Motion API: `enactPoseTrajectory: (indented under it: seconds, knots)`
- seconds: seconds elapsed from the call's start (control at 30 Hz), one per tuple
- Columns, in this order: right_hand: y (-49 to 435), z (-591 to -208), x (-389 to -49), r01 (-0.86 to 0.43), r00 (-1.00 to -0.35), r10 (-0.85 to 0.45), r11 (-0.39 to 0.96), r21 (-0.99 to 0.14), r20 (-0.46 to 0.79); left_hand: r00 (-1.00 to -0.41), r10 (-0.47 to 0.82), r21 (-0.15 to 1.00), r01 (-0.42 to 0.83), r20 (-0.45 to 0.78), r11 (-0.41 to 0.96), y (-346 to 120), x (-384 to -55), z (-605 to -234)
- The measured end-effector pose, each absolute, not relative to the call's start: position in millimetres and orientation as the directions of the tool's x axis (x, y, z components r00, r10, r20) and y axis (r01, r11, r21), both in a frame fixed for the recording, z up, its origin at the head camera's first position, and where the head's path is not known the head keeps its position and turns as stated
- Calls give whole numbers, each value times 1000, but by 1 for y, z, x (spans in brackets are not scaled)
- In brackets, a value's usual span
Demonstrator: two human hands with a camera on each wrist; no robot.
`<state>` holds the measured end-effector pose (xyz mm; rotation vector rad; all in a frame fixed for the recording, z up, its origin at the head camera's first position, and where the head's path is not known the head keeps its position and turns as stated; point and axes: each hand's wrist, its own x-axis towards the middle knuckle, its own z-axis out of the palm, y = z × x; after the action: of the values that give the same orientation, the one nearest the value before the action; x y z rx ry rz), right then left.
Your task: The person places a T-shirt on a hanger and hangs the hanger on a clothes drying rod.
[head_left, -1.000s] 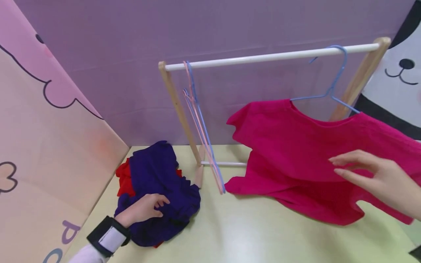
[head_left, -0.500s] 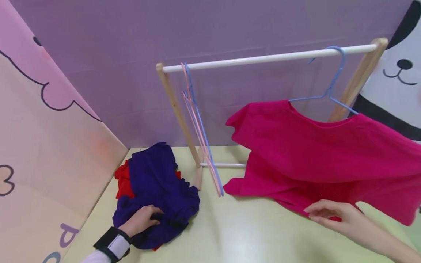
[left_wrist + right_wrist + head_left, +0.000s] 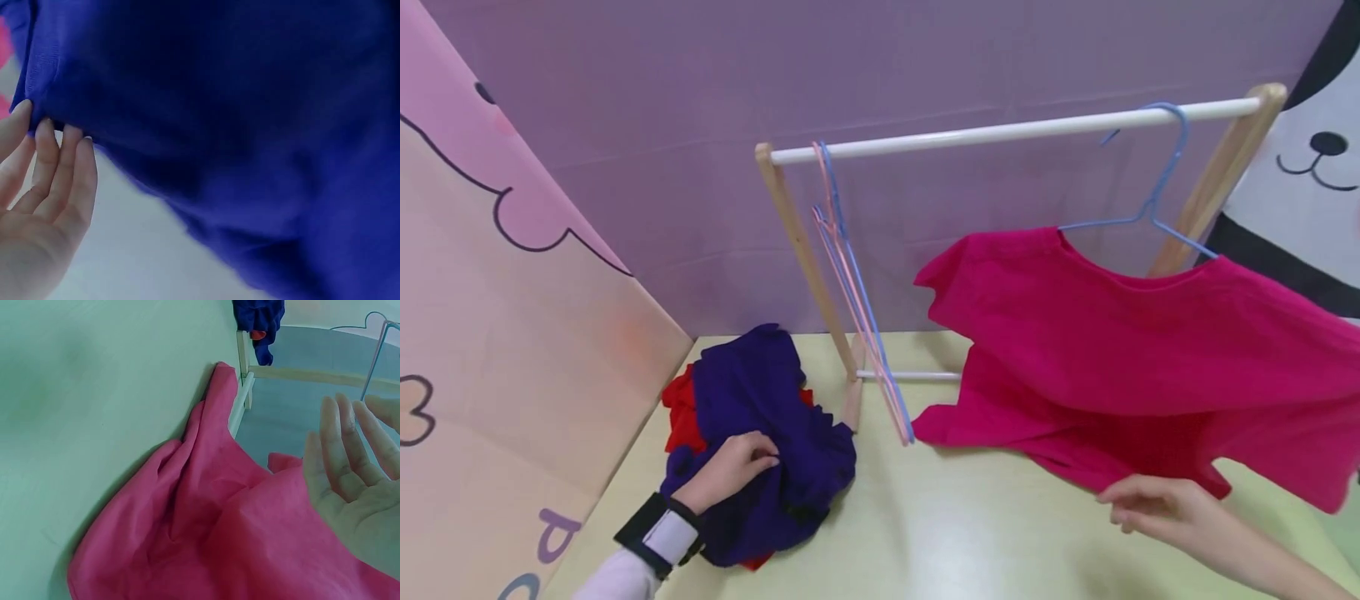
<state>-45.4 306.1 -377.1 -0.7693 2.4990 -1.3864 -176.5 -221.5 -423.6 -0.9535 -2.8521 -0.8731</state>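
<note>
A crumpled dark blue garment (image 3: 752, 375) lies in a pile at the left of the table. My left hand (image 3: 730, 475) pinches an edge of this cloth between thumb and fingers, with the pinched hem (image 3: 44, 75) showing in the left wrist view. At the right, a magenta T-shirt (image 3: 1097, 333) hangs on a blue hanger (image 3: 1157, 196), its lower part spread on the tabletop. My right hand (image 3: 1180, 512) hovers in front of the shirt's lower edge, fingers loosely bent. In the right wrist view nothing sits between those fingers.
A rack with a white rail (image 3: 992, 133) and wooden posts (image 3: 805, 250) stands on the pale table (image 3: 955, 517). Several pink and blue hangers (image 3: 902, 421) hang at its left end. Red cloth (image 3: 681, 408) peeks from beneath the blue pile. Printed curtains (image 3: 535, 333) enclose the table.
My right hand has dropped from in front of the shirt to near its lower edge. My left hand has shifted over the blue garment and now pinches its edge.
</note>
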Motion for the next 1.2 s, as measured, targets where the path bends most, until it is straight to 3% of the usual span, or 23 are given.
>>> enactPoseTrajectory:
  seconds: [0.23, 0.6, 0.9, 1.2]
  knots:
    - [310, -381, -45, -341, -851, -520, 431, -836, 79, -772, 542, 482, 633, 332, 605, -204, -180, -384]
    - [305, -384, -42, -398, -852, -510, 483, -780, 118, -703, 548, 457, 711, 454, 535, -186, -179, -334]
    - [296, -389, -48, -448, -822, -550, 466, -763, 147, -725, 504, 497, 689, 470, 528, -169, -182, -285]
    - [272, -388, -57, -462, -808, -567, 440, -770, 161, -729, 386, 530, 680, 566, 507, -147, -176, -237]
